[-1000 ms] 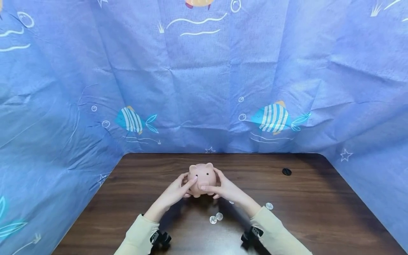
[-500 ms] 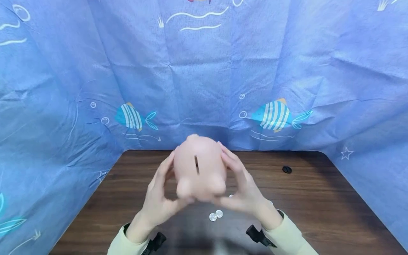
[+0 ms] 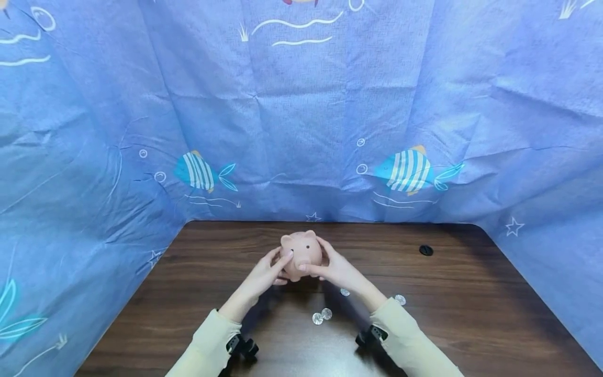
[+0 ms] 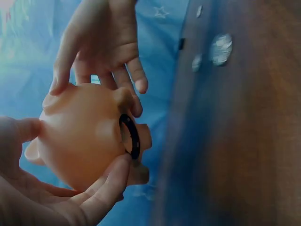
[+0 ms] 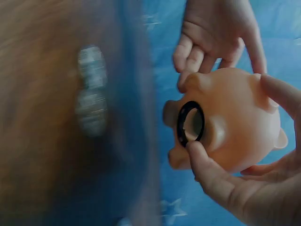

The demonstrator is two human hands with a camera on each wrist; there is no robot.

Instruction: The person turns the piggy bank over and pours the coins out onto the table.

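Observation:
Both hands hold a pink piggy bank [image 3: 301,254] above the middle of the table, its face with black eyes toward the head camera. My left hand [image 3: 260,278] grips its left side, thumb across the face. On the other side my right hand [image 3: 340,271] grips it, thumb close to the snout. In the wrist views a black ring [image 5: 180,126] frames the round hole in its belly, among the stubby feet, and a fingertip rests at the ring's edge. The slot on its back is hidden now.
Several clear, round, faceted pieces lie on the brown wooden table [image 3: 212,324], with a pair [image 3: 317,318] in front of the piggy bank. Another piece [image 3: 400,299] is near the right sleeve. A black round cap [image 3: 426,250] sits at the back right. Blue printed cloth [image 3: 301,131] hangs behind.
Half a second ago the piggy bank was raised nearer the head camera, its slot showing. Both hands have carried it back down and away, the face showing again as one second ago.

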